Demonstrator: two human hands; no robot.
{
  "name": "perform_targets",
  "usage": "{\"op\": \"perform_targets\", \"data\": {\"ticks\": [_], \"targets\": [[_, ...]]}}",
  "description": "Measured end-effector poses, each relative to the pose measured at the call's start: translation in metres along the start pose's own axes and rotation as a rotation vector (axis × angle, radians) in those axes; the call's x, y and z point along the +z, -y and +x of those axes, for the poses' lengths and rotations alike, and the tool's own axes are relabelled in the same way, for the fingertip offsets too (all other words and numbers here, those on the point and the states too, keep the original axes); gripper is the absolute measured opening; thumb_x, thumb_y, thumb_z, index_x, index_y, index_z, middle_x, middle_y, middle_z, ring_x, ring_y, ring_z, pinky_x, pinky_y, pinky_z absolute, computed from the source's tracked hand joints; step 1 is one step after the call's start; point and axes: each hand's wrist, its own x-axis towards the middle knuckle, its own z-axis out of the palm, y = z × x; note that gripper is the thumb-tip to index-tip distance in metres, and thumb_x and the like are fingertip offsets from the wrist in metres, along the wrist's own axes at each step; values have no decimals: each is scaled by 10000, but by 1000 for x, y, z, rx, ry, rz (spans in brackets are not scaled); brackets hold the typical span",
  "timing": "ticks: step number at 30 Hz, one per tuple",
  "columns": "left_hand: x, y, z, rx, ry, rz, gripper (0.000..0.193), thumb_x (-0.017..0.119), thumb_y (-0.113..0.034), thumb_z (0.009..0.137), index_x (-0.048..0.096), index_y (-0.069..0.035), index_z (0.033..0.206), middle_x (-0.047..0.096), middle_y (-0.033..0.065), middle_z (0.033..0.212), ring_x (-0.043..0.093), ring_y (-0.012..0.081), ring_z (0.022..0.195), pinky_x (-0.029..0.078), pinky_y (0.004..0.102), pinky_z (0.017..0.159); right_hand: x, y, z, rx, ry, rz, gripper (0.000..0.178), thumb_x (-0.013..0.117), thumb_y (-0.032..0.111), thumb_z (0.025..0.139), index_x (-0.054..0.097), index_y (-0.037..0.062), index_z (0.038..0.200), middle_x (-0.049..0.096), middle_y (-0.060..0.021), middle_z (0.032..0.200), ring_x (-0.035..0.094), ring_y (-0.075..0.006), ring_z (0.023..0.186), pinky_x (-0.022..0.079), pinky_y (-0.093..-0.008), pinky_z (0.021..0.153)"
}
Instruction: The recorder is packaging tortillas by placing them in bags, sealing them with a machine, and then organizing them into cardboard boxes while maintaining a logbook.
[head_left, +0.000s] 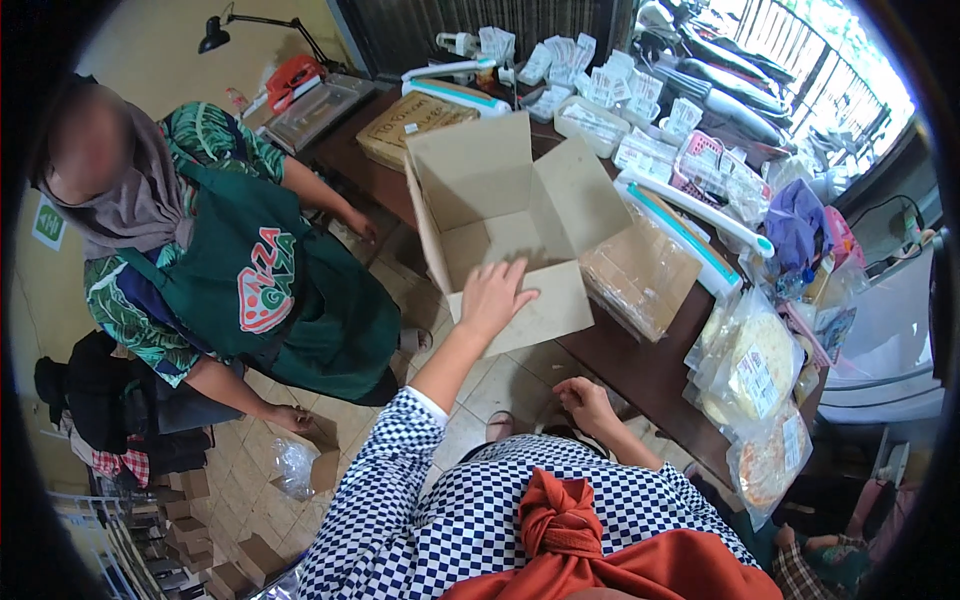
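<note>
Beside a dark wooden table (640, 365) above a tiled floor (255, 470), a co-worker in a green apron (270, 290) stands at left, where small boxes (200, 530) are stacked. At centre, the person's left hand (493, 296) lies flat with fingers spread on the front flap of an open cardboard box (505, 215), while the right hand (585, 400) hangs loosely curled and empty at the table's edge. Clear-bagged flatbreads (755, 370) crowd the table's right end, with small sealed packets (600, 85) spread behind.
</note>
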Motion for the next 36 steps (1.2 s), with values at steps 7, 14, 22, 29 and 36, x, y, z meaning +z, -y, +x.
{"op": "perform_targets", "data": {"ticks": [7,14,22,29,36], "targets": [[-54,57,-17,-299,0,358,624,471,-486,775,380,-82,1242,334,181,1297,193,368,1246,69,501,1017,19,-17,-11,59,-192,-49,120,484,92,820,581,50,877,535,-116,625,483,-146,546,397,-283,519],[-16,98,-58,-359,-5,147,621,391,-495,815,353,-70,1267,209,161,1368,81,366,1278,47,518,1010,23,36,-26,158,-128,330,71,499,80,840,533,18,839,523,-21,627,488,-72,577,411,-223,511],[0,98,-43,-448,22,238,545,319,-444,862,349,-94,1278,102,110,1409,38,347,1289,53,569,983,-20,98,84,-644,-534,-564,233,469,-8,737,488,-9,969,526,-178,904,464,-362,1002,305,-497,902],[-15,115,-22,-363,-20,15,612,475,-431,776,340,-106,1276,176,192,1368,99,353,1280,101,531,995,-31,55,165,-101,-349,-396,284,396,130,856,434,93,1135,495,-171,1116,452,-375,1050,325,-528,865],[16,122,-31,-739,91,-475,767,413,-555,782,57,-201,1362,19,173,1405,-5,388,1281,52,579,981,-35,23,194,-313,-532,-257,135,460,154,854,475,52,941,575,-173,804,574,-337,774,455,-401,638]]}}
